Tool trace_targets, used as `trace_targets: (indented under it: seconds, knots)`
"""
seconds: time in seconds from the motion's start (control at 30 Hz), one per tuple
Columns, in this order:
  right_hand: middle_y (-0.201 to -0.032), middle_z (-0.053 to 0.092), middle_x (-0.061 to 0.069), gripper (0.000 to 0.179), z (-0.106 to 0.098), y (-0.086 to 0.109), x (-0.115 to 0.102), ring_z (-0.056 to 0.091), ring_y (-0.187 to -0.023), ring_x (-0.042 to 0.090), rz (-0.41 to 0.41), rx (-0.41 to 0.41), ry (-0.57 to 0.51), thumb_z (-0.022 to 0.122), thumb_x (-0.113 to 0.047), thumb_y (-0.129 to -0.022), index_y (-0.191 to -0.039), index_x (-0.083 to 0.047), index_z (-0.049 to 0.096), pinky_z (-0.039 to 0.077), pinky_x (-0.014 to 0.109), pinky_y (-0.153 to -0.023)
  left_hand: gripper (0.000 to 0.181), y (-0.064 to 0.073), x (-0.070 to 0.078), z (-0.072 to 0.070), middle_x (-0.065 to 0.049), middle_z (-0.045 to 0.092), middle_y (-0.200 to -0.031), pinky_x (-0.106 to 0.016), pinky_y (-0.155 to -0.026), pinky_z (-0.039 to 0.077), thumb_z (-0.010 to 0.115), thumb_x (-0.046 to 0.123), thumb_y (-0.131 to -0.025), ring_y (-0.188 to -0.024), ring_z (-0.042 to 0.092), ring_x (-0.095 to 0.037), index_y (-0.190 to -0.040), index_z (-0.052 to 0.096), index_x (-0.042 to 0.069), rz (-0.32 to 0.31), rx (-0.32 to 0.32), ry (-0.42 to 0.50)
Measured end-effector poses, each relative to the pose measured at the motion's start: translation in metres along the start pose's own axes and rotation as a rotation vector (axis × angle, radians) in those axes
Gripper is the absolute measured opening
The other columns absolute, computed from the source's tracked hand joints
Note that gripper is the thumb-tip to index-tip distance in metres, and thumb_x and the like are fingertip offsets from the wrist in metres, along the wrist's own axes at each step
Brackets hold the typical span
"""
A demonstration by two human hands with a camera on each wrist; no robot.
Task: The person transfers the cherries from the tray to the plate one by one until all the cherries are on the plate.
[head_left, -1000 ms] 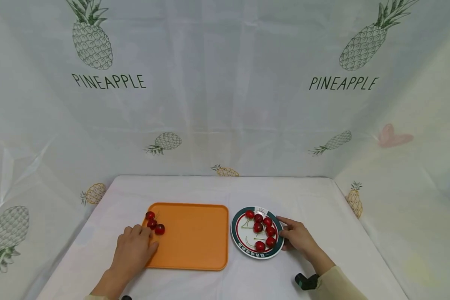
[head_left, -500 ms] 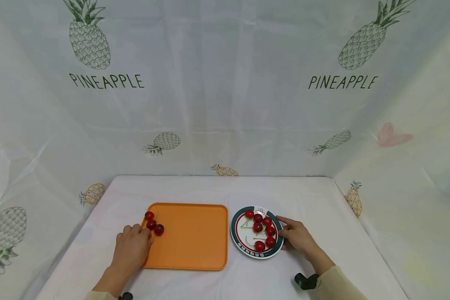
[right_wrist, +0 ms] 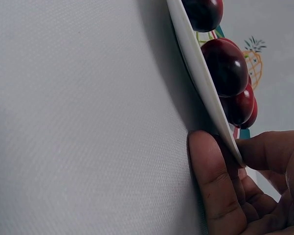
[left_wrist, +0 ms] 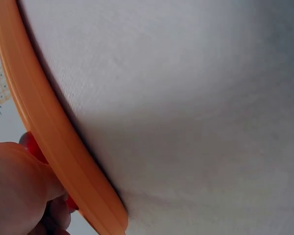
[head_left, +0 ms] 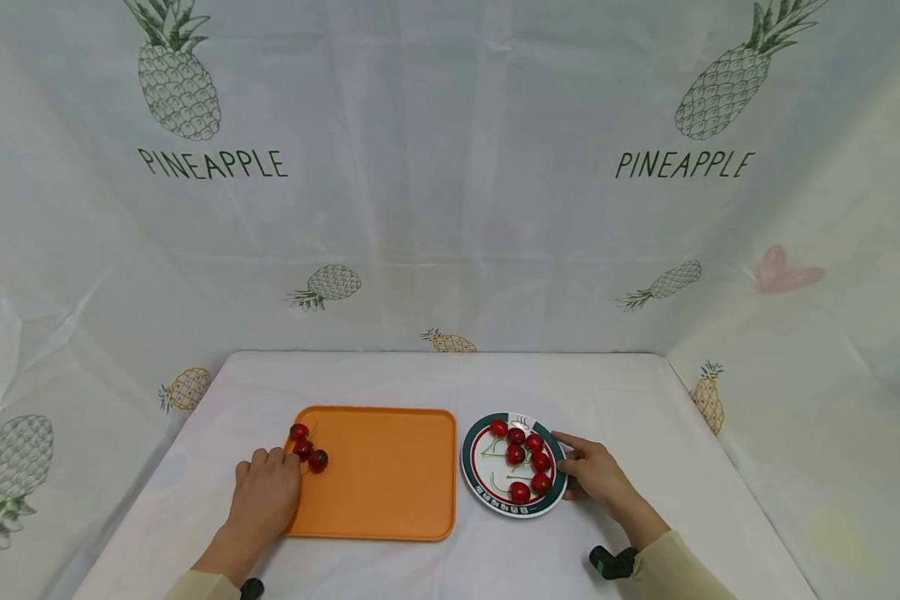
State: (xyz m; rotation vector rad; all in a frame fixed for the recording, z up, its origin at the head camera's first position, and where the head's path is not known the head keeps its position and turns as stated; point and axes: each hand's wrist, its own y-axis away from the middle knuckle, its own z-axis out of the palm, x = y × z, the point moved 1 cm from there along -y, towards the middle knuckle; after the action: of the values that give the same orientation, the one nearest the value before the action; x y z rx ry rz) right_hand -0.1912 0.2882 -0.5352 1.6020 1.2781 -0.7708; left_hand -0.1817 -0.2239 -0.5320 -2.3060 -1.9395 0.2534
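My left hand (head_left: 264,492) is over the left side of an orange tray (head_left: 390,483), fingers bent down and thumb tucked in. In the left wrist view, red cherry skin (left_wrist: 71,203) shows between thumb and fingers, the rest of that fruit being hidden. Beyond the fingertips lie a cherry (head_left: 298,432) near the tray's corner, a second cherry (head_left: 303,450) and a darker cherry (head_left: 317,461). My right hand (head_left: 596,477) pinches the right rim of a round plate (head_left: 471,479), one finger below and one above. Several stemmed cherries (head_left: 520,492) rest on the plate.
A white cloth covers the table (head_left: 570,383), whose back edge meets a pineapple-print curtain (head_left: 450,217). A black wrist device (head_left: 612,563) sits by the right sleeve, another black piece (head_left: 252,589) by the left sleeve.
My left thumb, stretched out over the tray a second ago, has drawn in toward the fingers and is hidden in the head view. The right hand and plate have stayed put.
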Motion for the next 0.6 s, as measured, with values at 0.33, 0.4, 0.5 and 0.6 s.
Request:
trace_targets:
  seconds: [0.33, 0.4, 0.5, 0.6]
  knots:
    - [-0.104, 0.066, 0.015, 0.056, 0.000, 0.001, -0.001, 0.066, -0.066, 0.023, 0.009, 0.001, 0.003, 0.063, -0.001, -0.097, -0.152, -0.005, 0.054, 0.061, 0.036, -0.061, 0.026, -0.013, 0.012, -0.009, -0.018, 0.055, -0.092, -0.051, -0.078, 0.040, 0.083, 0.007, -0.088, -0.086, 0.043, -0.035, -0.101, 0.063, -0.004, 0.110, 0.138, -0.059]
    - [-0.105, 0.065, 0.015, 0.056, 0.000, 0.001, -0.002, 0.066, -0.067, 0.023, 0.011, 0.001, 0.003, 0.063, -0.001, -0.098, -0.153, -0.006, 0.054, 0.061, 0.036, -0.061, 0.024, -0.016, 0.018, -0.014, -0.017, 0.052, -0.089, -0.050, -0.076, 0.040, 0.082, 0.006, -0.088, -0.085, 0.042, -0.035, -0.096, 0.060, -0.003, 0.129, 0.151, -0.055]
    - [-0.105, 0.064, 0.015, 0.056, 0.000, 0.000, -0.002, 0.066, -0.068, 0.023, 0.012, 0.002, 0.004, 0.063, -0.001, -0.098, -0.153, -0.006, 0.054, 0.061, 0.036, -0.060, 0.026, -0.021, 0.029, -0.022, -0.015, 0.048, -0.086, -0.050, -0.075, 0.040, 0.082, 0.005, -0.087, -0.085, 0.043, -0.035, -0.091, 0.056, 0.000, 0.158, 0.163, -0.054]
    - [-0.104, 0.065, 0.015, 0.056, 0.000, -0.001, -0.001, 0.067, -0.067, 0.023, 0.012, 0.003, 0.008, 0.063, -0.002, -0.098, -0.153, -0.007, 0.054, 0.061, 0.036, -0.060, 0.026, -0.026, 0.043, -0.030, -0.013, 0.045, -0.084, -0.049, -0.075, 0.039, 0.081, 0.003, -0.088, -0.085, 0.043, -0.034, -0.091, 0.055, 0.001, 0.190, 0.163, -0.059]
